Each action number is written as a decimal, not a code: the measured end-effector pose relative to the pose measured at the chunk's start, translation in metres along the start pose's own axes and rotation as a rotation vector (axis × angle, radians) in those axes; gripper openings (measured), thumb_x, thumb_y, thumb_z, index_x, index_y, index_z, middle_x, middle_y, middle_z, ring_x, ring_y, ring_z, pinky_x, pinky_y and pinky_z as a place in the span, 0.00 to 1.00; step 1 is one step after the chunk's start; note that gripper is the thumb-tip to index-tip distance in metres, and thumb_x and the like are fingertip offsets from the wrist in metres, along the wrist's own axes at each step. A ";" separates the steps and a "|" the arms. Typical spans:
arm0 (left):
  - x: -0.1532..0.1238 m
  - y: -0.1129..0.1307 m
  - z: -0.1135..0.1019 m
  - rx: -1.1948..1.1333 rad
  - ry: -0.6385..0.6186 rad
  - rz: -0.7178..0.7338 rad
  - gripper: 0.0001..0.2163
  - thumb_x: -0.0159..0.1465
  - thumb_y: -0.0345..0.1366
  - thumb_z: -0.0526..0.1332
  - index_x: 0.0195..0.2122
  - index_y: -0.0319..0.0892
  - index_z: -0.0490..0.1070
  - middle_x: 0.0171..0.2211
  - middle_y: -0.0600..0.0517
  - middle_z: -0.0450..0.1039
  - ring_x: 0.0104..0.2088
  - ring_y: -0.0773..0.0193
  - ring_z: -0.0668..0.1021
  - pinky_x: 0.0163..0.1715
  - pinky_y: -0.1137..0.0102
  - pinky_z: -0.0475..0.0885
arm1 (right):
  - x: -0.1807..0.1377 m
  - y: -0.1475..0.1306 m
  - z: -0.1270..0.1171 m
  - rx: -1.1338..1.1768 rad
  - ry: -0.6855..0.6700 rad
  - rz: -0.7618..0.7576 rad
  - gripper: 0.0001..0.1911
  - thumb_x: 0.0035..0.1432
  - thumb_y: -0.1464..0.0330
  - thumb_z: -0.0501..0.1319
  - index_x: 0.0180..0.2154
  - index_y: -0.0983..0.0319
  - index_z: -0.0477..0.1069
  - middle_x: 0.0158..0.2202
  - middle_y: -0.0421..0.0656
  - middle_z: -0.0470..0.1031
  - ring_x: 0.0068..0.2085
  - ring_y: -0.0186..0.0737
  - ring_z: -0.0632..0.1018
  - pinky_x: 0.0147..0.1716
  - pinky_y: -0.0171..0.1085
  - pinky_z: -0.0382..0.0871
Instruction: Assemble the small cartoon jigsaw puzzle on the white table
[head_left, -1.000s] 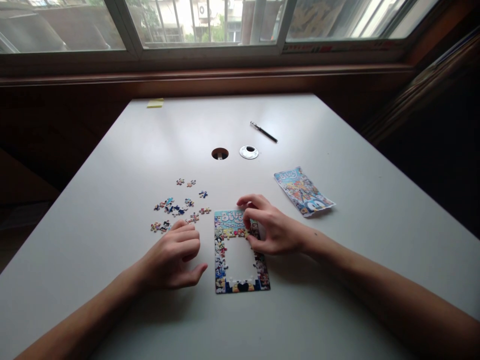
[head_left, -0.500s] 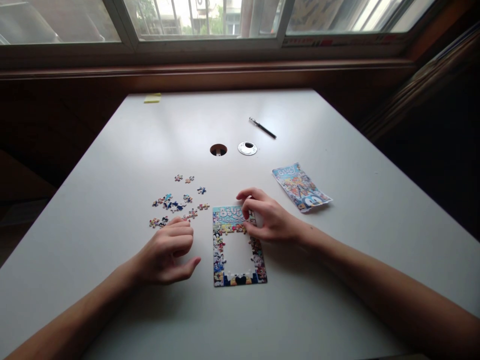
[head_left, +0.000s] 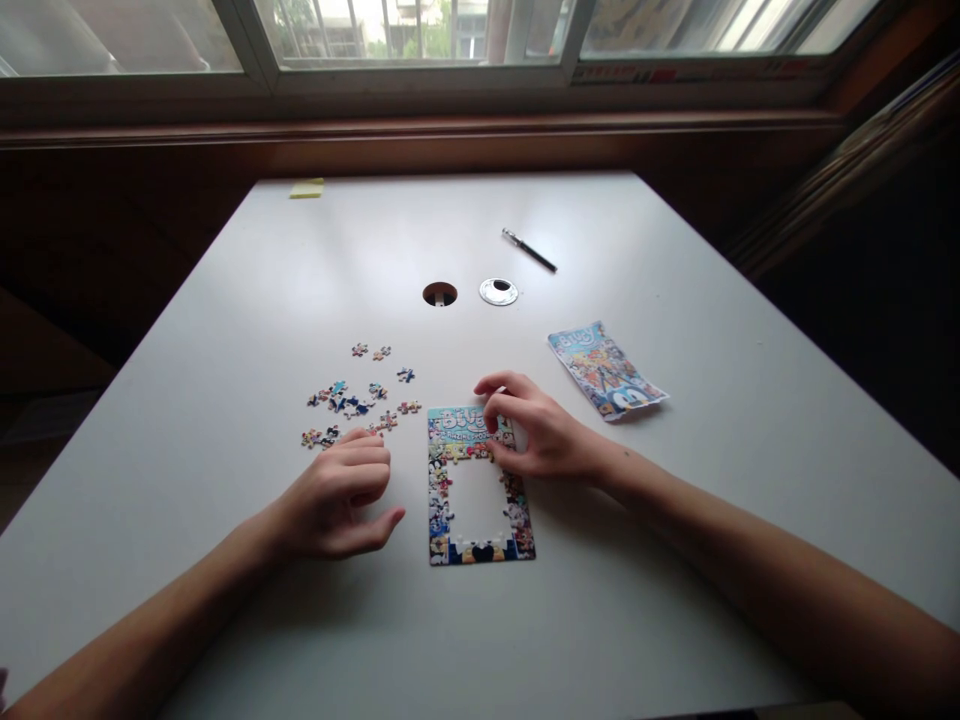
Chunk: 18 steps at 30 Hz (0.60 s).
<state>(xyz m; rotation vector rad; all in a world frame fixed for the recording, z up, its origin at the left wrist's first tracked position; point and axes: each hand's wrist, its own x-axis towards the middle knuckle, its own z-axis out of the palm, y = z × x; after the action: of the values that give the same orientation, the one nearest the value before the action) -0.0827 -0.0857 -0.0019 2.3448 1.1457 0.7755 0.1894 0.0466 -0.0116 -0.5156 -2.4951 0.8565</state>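
A jigsaw puzzle (head_left: 439,510) with a colourful cartoon border lies flat on the white table, its middle showing bare tabletop. My right hand (head_left: 536,430) rests over its upper right corner, fingers bent and thumb apart from them, with nothing visible between. To the left of the puzzle, my left hand (head_left: 341,495) hovers or rests with curled fingers and the thumb held away; I see nothing in it. Just beyond the left fingertips lie several loose puzzle pieces (head_left: 356,406), some overlapping. The left hand may hide a few of them.
A crumpled-edged picture sheet (head_left: 606,370) lies right of the puzzle. Farther back are a black pen (head_left: 529,250), a round metal cover (head_left: 499,291) and a cable hole (head_left: 440,294) in the table (head_left: 225,330). A yellow sticky note (head_left: 307,188) sits at the far left edge.
The whole view has shifted a little, so everything appears slightly higher. Both hands, the puzzle and the loose pieces keep their places relative to each other.
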 end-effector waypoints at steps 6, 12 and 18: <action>0.001 0.001 0.000 -0.016 0.001 0.013 0.17 0.60 0.30 0.59 0.25 0.43 0.48 0.23 0.56 0.52 0.27 0.64 0.58 0.33 0.67 0.59 | 0.001 0.000 -0.001 0.003 -0.023 0.005 0.12 0.52 0.77 0.63 0.38 0.60 0.66 0.52 0.52 0.67 0.56 0.51 0.70 0.55 0.50 0.69; -0.001 -0.001 -0.001 -0.027 -0.013 0.001 0.17 0.60 0.30 0.60 0.25 0.43 0.47 0.23 0.56 0.52 0.27 0.64 0.58 0.33 0.66 0.59 | 0.001 0.000 0.000 0.018 -0.020 0.008 0.15 0.51 0.77 0.63 0.41 0.60 0.66 0.53 0.52 0.66 0.56 0.52 0.69 0.55 0.50 0.67; -0.002 0.000 -0.002 -0.096 -0.013 0.002 0.14 0.61 0.31 0.58 0.25 0.43 0.49 0.24 0.54 0.55 0.27 0.63 0.60 0.32 0.65 0.59 | 0.000 0.003 -0.001 0.246 0.077 0.067 0.14 0.50 0.77 0.61 0.39 0.60 0.64 0.50 0.50 0.68 0.49 0.46 0.71 0.50 0.46 0.67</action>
<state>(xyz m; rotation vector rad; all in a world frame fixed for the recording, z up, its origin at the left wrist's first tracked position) -0.0847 -0.0868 -0.0004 2.2697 1.0763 0.7965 0.1904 0.0492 -0.0122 -0.5386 -2.2732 1.1287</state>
